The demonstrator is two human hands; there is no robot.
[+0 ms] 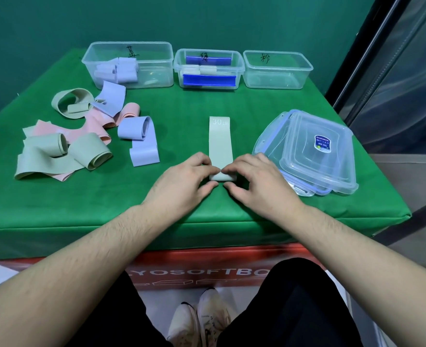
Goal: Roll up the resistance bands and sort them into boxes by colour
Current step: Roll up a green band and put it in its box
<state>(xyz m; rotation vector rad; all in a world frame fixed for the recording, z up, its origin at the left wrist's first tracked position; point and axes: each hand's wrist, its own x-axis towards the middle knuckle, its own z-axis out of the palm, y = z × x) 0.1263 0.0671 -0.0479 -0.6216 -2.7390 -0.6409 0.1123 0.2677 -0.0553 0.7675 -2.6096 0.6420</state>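
Observation:
A pale green band marked "30 LB" lies flat on the green table, running away from me. Its near end is curled into a small roll. My left hand pinches the roll's left side and my right hand pinches its right side. At the back stand three clear boxes: the left box holds rolled lilac bands, the middle box holds rolled pale green bands and has blue clips, and the right box holds nothing. A pile of loose bands in green, pink and lilac lies at the left.
A stack of clear box lids lies just right of my right hand, near the table's right edge. The table's front edge runs under my forearms. My legs and shoes show below.

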